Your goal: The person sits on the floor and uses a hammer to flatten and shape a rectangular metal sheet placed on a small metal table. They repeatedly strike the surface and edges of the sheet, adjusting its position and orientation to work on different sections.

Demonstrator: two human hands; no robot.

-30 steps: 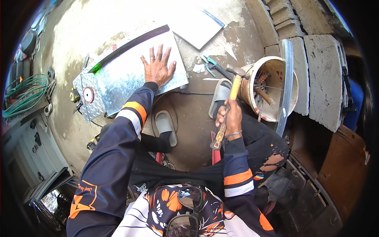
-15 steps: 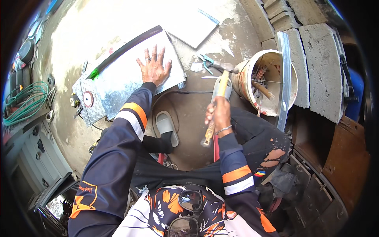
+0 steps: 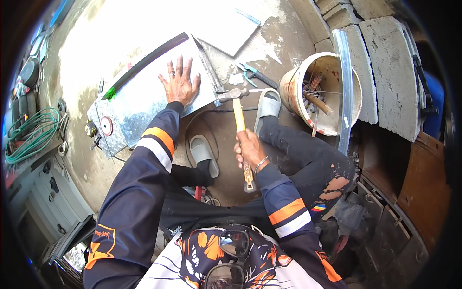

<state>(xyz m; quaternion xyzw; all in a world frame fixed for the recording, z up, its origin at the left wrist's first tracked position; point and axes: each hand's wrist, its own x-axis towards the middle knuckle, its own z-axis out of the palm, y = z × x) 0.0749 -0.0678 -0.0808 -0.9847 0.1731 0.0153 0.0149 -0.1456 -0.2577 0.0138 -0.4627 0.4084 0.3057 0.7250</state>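
My left hand (image 3: 181, 86) lies flat with spread fingers on a shiny sheet of metal (image 3: 144, 103) on the ground. A dark folded strip (image 3: 149, 61) runs along the sheet's far edge. In my right hand (image 3: 250, 149) is a hammer (image 3: 239, 114) with a yellow handle, gripped low on the shaft. Its steel head is by the sheet's right corner; whether the two touch I cannot tell. Pliers (image 3: 249, 72) with teal handles lie on the ground beyond the hammer.
A dirty white bucket (image 3: 299, 91) holding rods and scraps stands at right, a metal strip (image 3: 342, 86) leaning on it. Concrete blocks (image 3: 390, 72) line the right side. A tape measure (image 3: 90, 127), a red-rimmed disc (image 3: 106, 125) and a coiled green hose (image 3: 33, 130) are at left.
My right hand has brought the hammer left and toward the metal sheet's right corner. My left hand stays pressed on the sheet. The right foot now shows more.
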